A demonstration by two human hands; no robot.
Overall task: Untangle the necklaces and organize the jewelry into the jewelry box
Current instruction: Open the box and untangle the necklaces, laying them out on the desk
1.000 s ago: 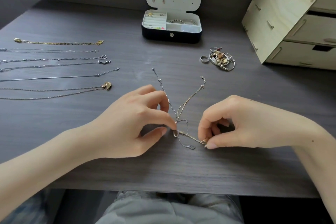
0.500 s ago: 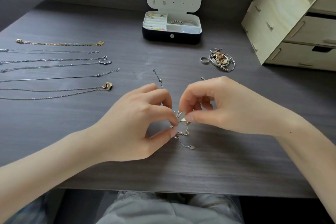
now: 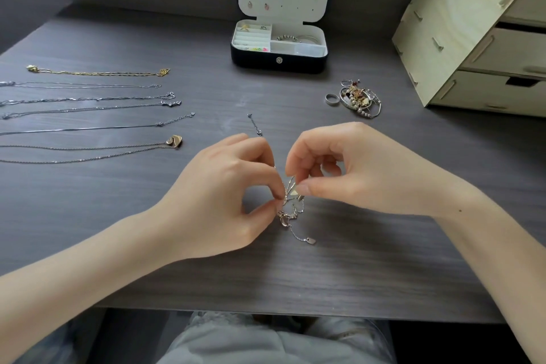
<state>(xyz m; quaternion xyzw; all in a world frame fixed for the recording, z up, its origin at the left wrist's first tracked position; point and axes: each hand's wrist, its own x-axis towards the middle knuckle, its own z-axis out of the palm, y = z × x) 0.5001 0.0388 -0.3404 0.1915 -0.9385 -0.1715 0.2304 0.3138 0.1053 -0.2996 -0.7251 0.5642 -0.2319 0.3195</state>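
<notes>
Grey bench (image 3: 118, 216), jewelry box (image 3: 279, 61) at twelve o'clock; our left hand (image 3: 218, 189) and right hand (image 3: 348, 168) pinch the tangled necklaces (image 3: 288, 215), right now closer.

The left hand (image 3: 224, 195) and right hand (image 3: 348, 168) each pinch, between thumb and forefinger, a tangled knot of fine silver and gold necklace chains (image 3: 291, 213). Its loose tagged end rests on the dark grey wood-grain table (image 3: 384, 260). Straightened necklace chains (image 3: 88, 103) lie parallel at the left. An open black jewelry box with white compartments (image 3: 279, 60) stands at the rear. A small heap of mixed rings and bracelets (image 3: 359, 97) lies near a pale plywood drawer unit (image 3: 472, 38).
</notes>
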